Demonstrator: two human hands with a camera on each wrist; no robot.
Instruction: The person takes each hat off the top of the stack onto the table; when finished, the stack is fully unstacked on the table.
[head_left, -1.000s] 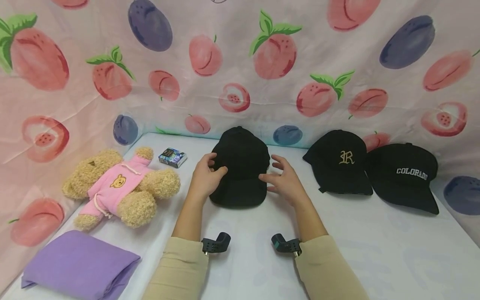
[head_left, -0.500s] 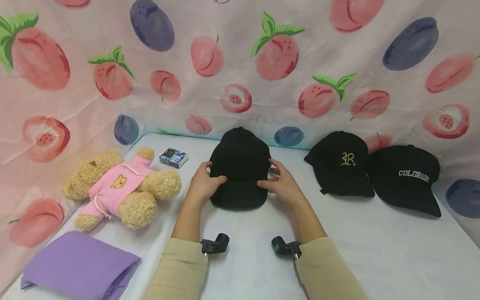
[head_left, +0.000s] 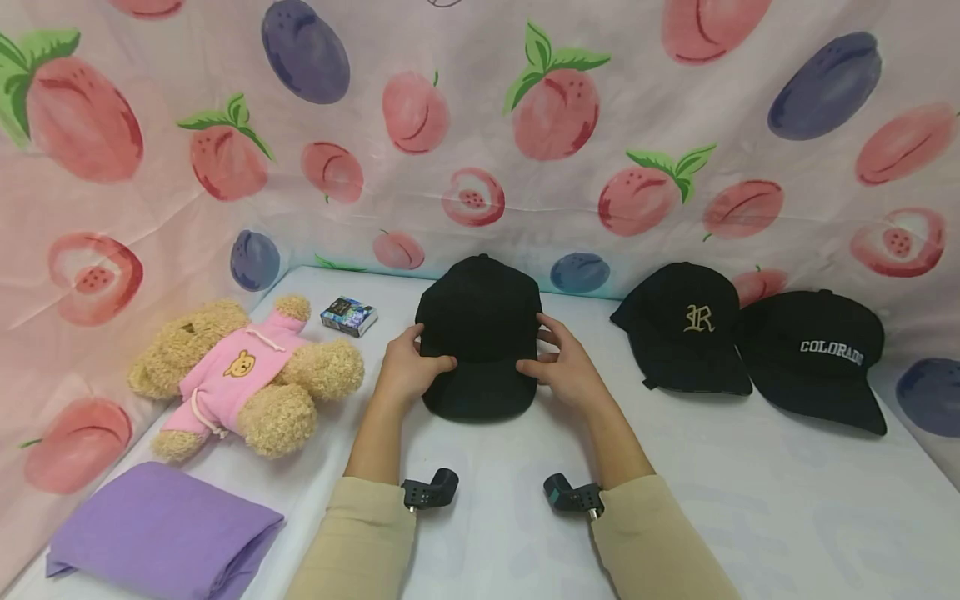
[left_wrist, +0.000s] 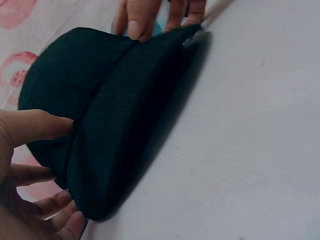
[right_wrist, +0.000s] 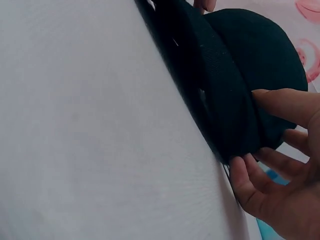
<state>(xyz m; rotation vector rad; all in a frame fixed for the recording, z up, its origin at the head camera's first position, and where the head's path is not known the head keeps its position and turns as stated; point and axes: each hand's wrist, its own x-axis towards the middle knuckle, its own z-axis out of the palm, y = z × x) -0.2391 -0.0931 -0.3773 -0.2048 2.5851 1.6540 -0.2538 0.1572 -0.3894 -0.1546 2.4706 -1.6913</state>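
Observation:
A plain black baseball cap (head_left: 482, 333) sits mid-table in the head view, its brim toward me. My left hand (head_left: 405, 367) grips its left side, thumb on top where brim meets crown and fingers along the edge. On the other side my right hand (head_left: 566, 367) holds it the same way, thumb at the brim seam. In the left wrist view the cap (left_wrist: 100, 100) shows its brim edge close over the white surface, with a shadow below. The right wrist view has the right hand's fingers (right_wrist: 245, 185) at the brim's corner.
Two black caps, one with a gold R (head_left: 682, 333) and one reading COLORADO (head_left: 813, 358), lie at the right. At the left are a teddy bear (head_left: 240, 375) in pink, a small patterned box (head_left: 348, 317) and a folded purple cloth (head_left: 157, 533). A fruit-print curtain (head_left: 480, 108) hangs behind.
Both hands have closed in from beside the black cap and now grip its sides. The cap's near edge sits slightly nearer to me. The other things have stayed put.

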